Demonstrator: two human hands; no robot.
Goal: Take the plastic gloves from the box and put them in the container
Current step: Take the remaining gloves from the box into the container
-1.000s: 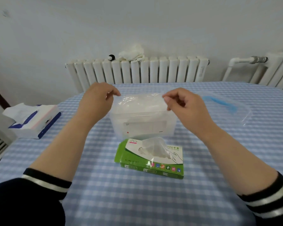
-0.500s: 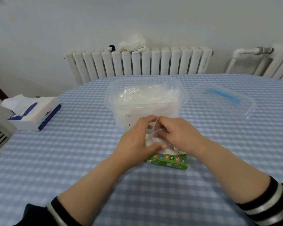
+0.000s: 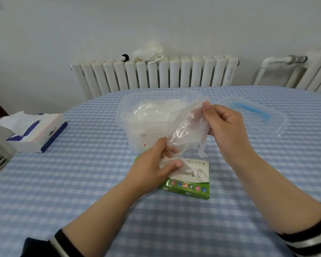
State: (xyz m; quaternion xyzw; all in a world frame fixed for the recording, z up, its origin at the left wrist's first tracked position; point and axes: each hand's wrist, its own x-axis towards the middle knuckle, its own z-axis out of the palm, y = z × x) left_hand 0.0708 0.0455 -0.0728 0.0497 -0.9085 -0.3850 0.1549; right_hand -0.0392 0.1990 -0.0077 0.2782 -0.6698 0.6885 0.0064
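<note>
A green and white glove box [image 3: 191, 184] lies flat on the table, just in front of a clear plastic container [image 3: 135, 127] that holds a pile of clear gloves. My right hand [image 3: 224, 123] pinches the top of a clear plastic glove [image 3: 183, 127] and holds it up in front of the container. My left hand [image 3: 156, 167] rests over the box's opening and pinches the glove's lower end; more film bulges from the opening under its thumb.
The container's clear lid [image 3: 256, 115] with a blue handle lies to the right. A tissue box [image 3: 33, 132] sits at the left edge of the blue checked tablecloth [image 3: 82, 182]. White radiators [image 3: 156, 75] stand behind the table.
One second ago both hands were up at the container. They dropped to the box, and now my right hand has lifted a glove out while the left stays at the opening.
</note>
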